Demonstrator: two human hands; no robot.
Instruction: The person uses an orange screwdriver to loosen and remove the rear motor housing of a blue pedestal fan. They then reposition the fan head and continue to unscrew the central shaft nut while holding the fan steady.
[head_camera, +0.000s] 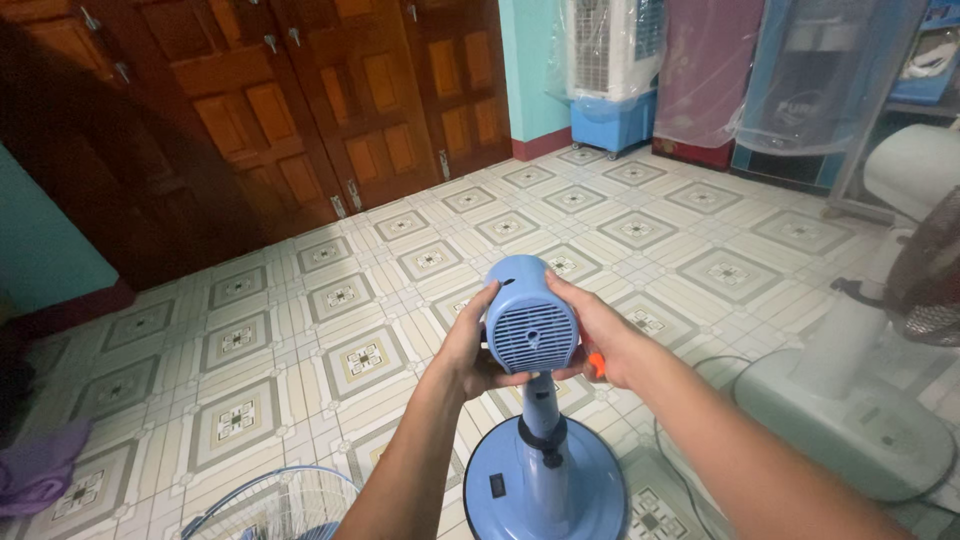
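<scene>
A blue pedestal fan without its grille stands on the tiled floor, its round base near the bottom edge. Both my hands clasp its blue motor housing, whose vented back faces me. My left hand wraps the left side of the housing. My right hand presses against the right side and also has a small orange object tucked under its palm; what it is cannot be told. A black clamp ring sits on the fan's neck.
A blue wire fan guard lies on the floor at the lower left. A white standing fan with a dark grille is at the right. Plastic-wrapped air coolers line the far wall beside wooden doors. Purple cloth lies far left.
</scene>
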